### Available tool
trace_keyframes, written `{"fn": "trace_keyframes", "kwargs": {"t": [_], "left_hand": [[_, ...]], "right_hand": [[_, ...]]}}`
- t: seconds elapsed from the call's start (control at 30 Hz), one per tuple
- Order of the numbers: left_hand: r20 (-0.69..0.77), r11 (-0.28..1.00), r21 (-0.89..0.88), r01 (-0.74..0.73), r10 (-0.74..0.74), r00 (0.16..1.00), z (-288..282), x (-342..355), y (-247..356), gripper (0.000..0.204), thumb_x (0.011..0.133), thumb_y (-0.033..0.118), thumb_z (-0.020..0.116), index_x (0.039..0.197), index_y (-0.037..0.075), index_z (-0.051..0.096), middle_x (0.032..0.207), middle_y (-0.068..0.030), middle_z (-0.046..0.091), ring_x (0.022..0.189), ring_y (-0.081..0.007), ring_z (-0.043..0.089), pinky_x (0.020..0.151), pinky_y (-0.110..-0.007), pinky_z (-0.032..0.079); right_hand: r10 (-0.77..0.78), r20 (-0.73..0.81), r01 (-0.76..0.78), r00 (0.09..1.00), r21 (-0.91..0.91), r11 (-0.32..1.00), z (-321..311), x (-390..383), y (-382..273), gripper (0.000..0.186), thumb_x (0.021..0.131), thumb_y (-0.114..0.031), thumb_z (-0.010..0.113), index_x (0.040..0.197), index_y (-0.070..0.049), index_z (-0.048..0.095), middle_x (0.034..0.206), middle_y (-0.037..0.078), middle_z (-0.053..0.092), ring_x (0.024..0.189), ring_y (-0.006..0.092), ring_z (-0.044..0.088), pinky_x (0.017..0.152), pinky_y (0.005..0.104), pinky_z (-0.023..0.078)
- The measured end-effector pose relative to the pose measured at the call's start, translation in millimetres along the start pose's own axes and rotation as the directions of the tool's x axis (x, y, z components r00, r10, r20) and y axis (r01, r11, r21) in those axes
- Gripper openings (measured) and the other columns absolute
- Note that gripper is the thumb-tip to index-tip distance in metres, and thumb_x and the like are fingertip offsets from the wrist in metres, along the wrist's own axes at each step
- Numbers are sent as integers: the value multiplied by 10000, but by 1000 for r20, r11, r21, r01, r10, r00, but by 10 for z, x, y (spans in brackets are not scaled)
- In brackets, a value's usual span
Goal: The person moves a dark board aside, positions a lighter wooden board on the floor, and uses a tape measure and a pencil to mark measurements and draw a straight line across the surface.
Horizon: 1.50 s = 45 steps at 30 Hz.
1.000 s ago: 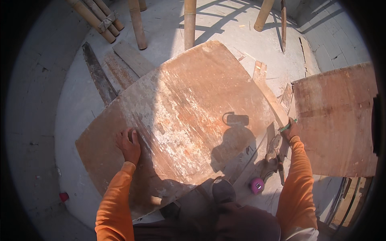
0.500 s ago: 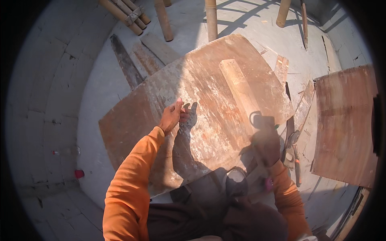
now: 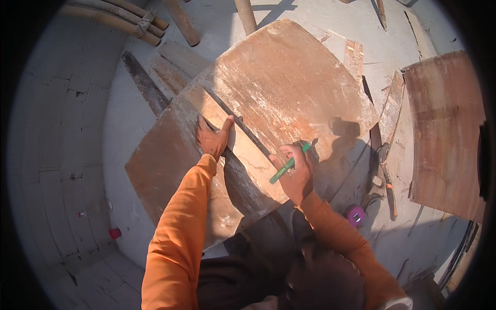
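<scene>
Head view: nearest the lower edge, the person's dark clothing and two orange sleeves are seen, the sleeves cut off by the frame. The right hand (image 3: 295, 173) is closed around a green pencil (image 3: 288, 164), whose tip is hidden against the hand's own shadow. The left hand (image 3: 213, 138) is laid flat, fingers spread, on a narrow wooden strip (image 3: 243, 150) that lies diagonally on a large worn plywood sheet (image 3: 289, 82); nothing is gripped by it. The strip's near end is covered by the person's body. Beside the right arm, a small purple object (image 3: 356, 215) on the concrete floor (image 3: 124, 119) is too blurred to identify. Farther right, a second plywood panel (image 3: 444, 129) is cut off by the rim. At the far top, bamboo poles (image 3: 124, 20) are partly out of frame.
</scene>
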<state>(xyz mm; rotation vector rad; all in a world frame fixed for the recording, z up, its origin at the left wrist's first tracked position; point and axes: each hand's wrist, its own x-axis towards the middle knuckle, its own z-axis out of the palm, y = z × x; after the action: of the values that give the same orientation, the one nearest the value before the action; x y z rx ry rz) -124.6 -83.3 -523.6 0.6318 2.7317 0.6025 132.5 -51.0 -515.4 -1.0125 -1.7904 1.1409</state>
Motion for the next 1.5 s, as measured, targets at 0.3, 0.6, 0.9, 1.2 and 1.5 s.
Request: {"fn": "trace_keyframes", "kwargs": {"t": [0.3,0.6,0.9,1.2,1.5], "left_hand": [[-140,944,-325,-61,15,990,245,-88,222,1146,770,345,812,1566,-65,98,1611,-277,212,1509,-375,213,1230,-378,200],[-116,943,-321,-89,54,992,243,-159,106,1122,773,302,821,1571,-61,120,1600,-270,262,1491,-349,270,1212,-361,219],[-134,927,-348,-138,97,986,403,-176,38,1120,771,302,840,1564,-75,145,1557,-283,320,1430,-345,356,1171,-357,291],[-61,932,-355,-68,49,997,324,-309,250,1131,778,316,816,1563,-83,106,1577,-296,281,1484,-372,270,1216,-368,206],[-76,946,-308,-102,82,994,394,-252,265,1147,769,384,822,1558,-90,137,1575,-310,275,1471,-372,293,1192,-382,257]], "right_hand": [[-101,98,112,990,-116,987,-539,-956,413,476,739,-190,880,1110,-16,636,952,142,620,935,352,605,813,430,507],[36,159,-25,987,-71,997,-401,-1240,598,532,737,-184,870,1188,-47,624,1101,151,607,1077,339,573,914,440,496],[66,176,-64,982,-18,998,-410,-1336,715,430,837,-104,762,1233,-52,605,1141,146,580,1101,300,566,953,405,474],[167,168,-191,971,139,972,-333,-1405,742,292,969,-11,575,1261,-22,593,1209,120,555,1075,229,593,977,311,453],[80,120,-88,990,62,994,-314,-1406,750,310,970,46,522,1271,-4,582,1206,117,554,1114,221,586,972,328,471]]}}
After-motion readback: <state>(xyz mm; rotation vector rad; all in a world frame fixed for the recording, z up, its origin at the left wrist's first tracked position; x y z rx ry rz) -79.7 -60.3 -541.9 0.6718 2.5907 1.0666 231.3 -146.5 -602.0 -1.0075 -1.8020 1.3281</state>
